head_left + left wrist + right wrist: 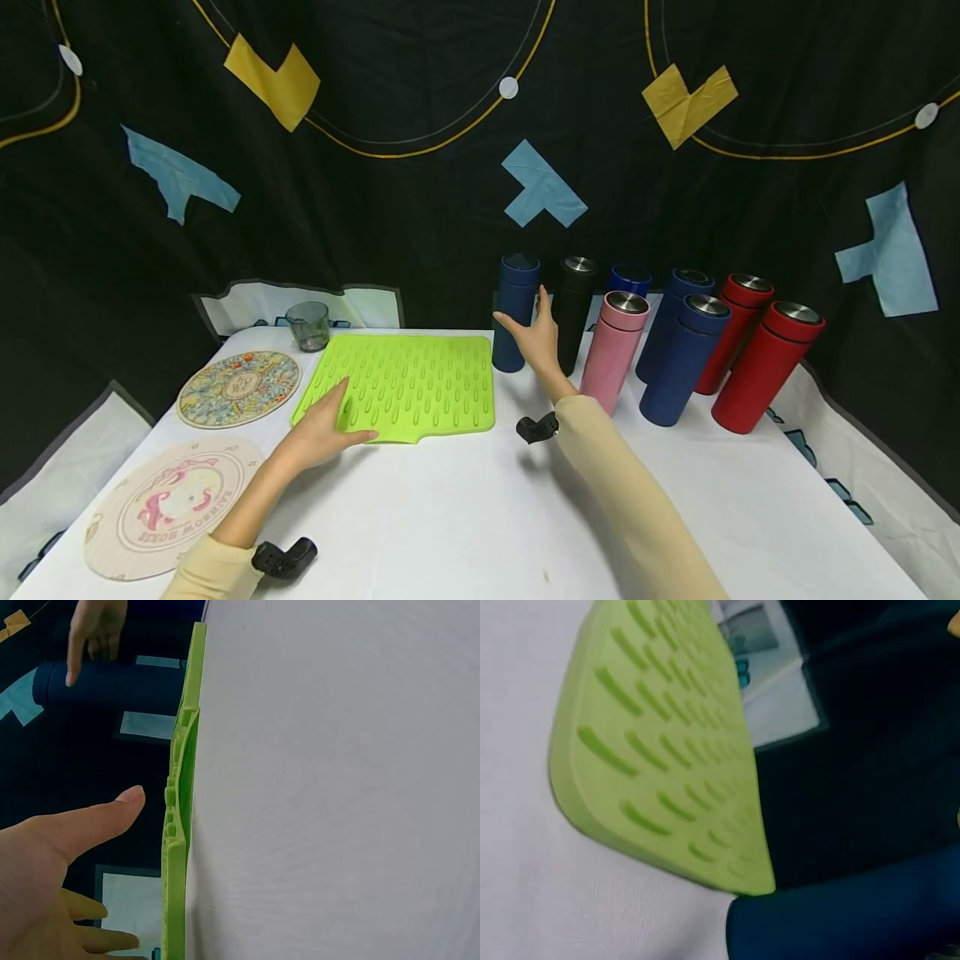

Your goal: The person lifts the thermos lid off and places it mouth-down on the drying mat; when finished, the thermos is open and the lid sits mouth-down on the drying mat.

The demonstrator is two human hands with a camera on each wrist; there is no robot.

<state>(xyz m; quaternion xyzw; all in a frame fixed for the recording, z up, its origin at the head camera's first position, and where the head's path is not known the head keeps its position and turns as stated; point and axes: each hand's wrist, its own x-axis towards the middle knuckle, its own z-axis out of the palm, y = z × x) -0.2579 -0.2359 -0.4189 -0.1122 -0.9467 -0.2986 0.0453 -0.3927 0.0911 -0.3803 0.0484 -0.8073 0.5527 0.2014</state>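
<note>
A dark blue thermos bottle (511, 292) stands upright just beyond the right rear of a lime-green silicone mat (420, 375) with raised ridges. Closest to that bottle is my right hand (536, 337), thumb and fingers spread apart and overlapping its right part in the head view. The right wrist view shows the mat's corner (660, 742) and the bottle's lower end (840, 915), but no fingers. Over the mat's front left edge hovers my left hand (318, 433), its thumb held away from its fingers. The left wrist view shows this hand (52, 862) holding nothing.
Right of the blue bottle stand a black bottle (574, 317), a pink bottle (615, 354), and several blue and red bottles (768, 367). Toward the left are a glass cup (308, 325), a patterned round coaster (240, 387) and a pink round mat (176, 508). Black cloth (420, 217) hangs behind.
</note>
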